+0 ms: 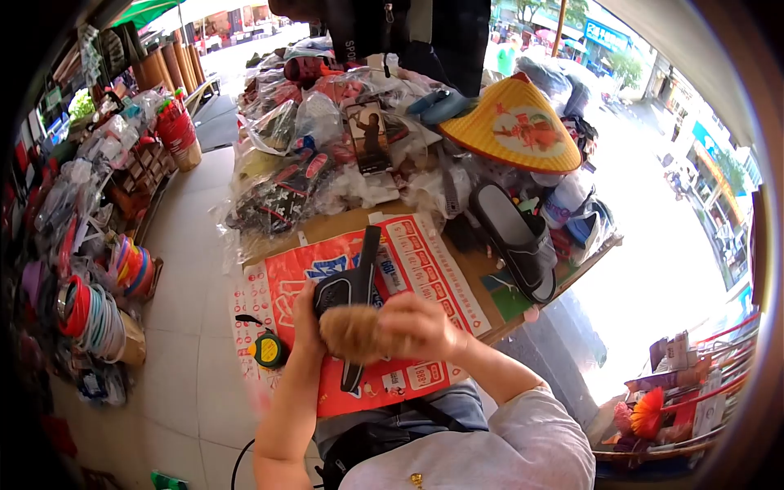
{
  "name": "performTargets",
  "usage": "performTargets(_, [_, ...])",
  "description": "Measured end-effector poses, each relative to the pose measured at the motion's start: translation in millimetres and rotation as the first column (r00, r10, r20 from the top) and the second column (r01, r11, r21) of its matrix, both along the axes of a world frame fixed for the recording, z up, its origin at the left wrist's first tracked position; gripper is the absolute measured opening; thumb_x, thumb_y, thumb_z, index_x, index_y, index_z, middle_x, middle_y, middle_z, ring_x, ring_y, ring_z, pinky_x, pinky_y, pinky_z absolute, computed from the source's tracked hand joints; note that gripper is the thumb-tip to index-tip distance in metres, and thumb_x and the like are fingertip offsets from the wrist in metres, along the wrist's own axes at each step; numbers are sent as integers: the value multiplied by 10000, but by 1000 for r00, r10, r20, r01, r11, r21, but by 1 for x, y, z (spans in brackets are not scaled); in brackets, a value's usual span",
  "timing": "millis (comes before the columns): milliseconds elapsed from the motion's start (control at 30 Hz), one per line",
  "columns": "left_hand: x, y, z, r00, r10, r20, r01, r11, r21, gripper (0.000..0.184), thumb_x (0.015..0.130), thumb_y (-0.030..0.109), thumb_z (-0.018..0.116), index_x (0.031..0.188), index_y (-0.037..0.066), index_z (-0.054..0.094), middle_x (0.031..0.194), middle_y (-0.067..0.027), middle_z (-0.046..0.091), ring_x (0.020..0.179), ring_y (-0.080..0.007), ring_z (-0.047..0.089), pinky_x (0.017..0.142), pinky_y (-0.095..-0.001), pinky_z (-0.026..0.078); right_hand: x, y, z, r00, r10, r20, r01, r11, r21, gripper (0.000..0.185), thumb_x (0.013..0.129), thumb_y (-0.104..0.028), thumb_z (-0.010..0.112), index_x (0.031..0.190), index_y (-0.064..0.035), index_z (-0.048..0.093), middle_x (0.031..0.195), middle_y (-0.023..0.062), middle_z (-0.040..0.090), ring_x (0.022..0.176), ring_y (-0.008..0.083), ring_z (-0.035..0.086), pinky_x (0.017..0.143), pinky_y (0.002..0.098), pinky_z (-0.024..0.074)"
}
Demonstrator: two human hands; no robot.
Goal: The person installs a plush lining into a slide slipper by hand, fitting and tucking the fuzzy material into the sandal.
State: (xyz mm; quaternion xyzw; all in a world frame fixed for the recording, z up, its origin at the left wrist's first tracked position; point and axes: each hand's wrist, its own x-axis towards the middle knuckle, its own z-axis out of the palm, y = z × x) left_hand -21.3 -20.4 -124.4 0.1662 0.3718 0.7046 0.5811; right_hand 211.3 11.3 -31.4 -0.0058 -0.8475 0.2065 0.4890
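Note:
A black slipper (369, 260), seen edge-on, is held over the red printed sheet (286, 273). My left hand (307, 318) grips its strap side from the left. A fuzzy brown brush or pad (349, 333) lies against the slipper's strap, and my right hand (416, 327) is closed round its right end. Part of the slipper is hidden behind the brown piece. To the left of my left hand a yellow and black tape measure (269, 349) rests on the sheet. A second black slipper (514, 237) lies at the table's right side.
Plastic-wrapped goods (318, 122) are heaped at the back with a phone (369, 137) propped among them. A yellow conical hat (518, 126) sits back right, beneath a hanging black bag (408, 41). Goods line the left; a red and orange duster (648, 412) stands lower right.

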Motion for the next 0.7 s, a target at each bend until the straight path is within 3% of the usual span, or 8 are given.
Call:
performTargets(133, [19, -18, 57, 997, 67, -42, -66, 998, 11, 410, 995, 394, 498, 990, 25, 676, 873, -95, 722, 680, -167, 693, 627, -285, 577, 7, 29, 1, 928, -373, -15, 371, 925, -86, 491, 693, -19, 831, 1144, -73, 645, 1092, 167, 629, 904, 334, 679, 718, 370, 578])
performTargets(233, [18, -15, 49, 995, 88, -51, -88, 996, 0, 413, 992, 398, 502, 996, 22, 673, 872, -92, 722, 690, -171, 698, 638, -289, 582, 9, 7, 10, 963, -247, -108, 247, 969, -7, 493, 673, -19, 840, 1127, -69, 652, 1095, 168, 618, 860, 322, 683, 684, 362, 576])
performTargets(267, [11, -9, 34, 999, 44, 15, -44, 999, -6, 414, 991, 399, 503, 993, 21, 672, 868, -92, 722, 688, -174, 699, 638, -293, 583, 7, -1, 20, 985, -100, -139, 114, 988, 99, 481, 681, -41, 844, 1125, -72, 660, 1089, 154, 611, 816, 309, 679, 659, 355, 573])
performTargets(333, [7, -7, 17, 997, -5, 81, 7, 1000, -19, 415, 990, 400, 505, 990, 20, 672, 864, -91, 722, 686, -178, 700, 638, -296, 584, 10, -16, 18, 995, 93, 40, -99, 979, 176, 467, 722, -73, 841, 1151, -81, 655, 1076, 139, 610, 802, 303, 672, 657, 351, 575])
performTargets(400, [5, -5, 18, 997, 20, 81, -17, 999, -39, 407, 988, 400, 509, 974, 27, 670, 855, -84, 718, 680, -177, 696, 641, -297, 581, 7, -18, 23, 987, 72, 147, -105, 967, 231, 495, 731, -76, 831, 1189, -92, 643, 1077, 138, 611, 815, 310, 667, 681, 361, 578])
performTargets(467, [7, -9, 27, 998, 40, 49, -38, 999, -27, 404, 987, 396, 511, 972, 26, 672, 846, -81, 715, 674, -176, 693, 639, -296, 581, -2, 1, 4, 999, -47, -20, 49, 996, 69, 541, 701, -65, 833, 1202, -111, 634, 1093, 143, 612, 863, 315, 670, 708, 369, 580])
performTargets(600, [18, -16, 54, 994, 93, -58, -92, 996, 20, 397, 986, 387, 514, 973, 26, 677, 827, -76, 710, 665, -171, 689, 632, -290, 577, 7, 39, -4, 927, -373, 31, 374, 924, -73, 553, 669, -25, 831, 1181, -82, 630, 1126, 178, 612, 934, 353, 664, 752, 411, 569])
performTargets(700, [22, -18, 63, 993, 88, -74, -88, 996, 1, 398, 986, 394, 514, 969, 30, 673, 820, -76, 709, 658, -174, 688, 618, -292, 575, 10, 15, 10, 959, -271, -82, 269, 963, -29, 570, 661, -51, 839, 1191, -88, 632, 1118, 163, 611, 906, 340, 664, 726, 403, 567])
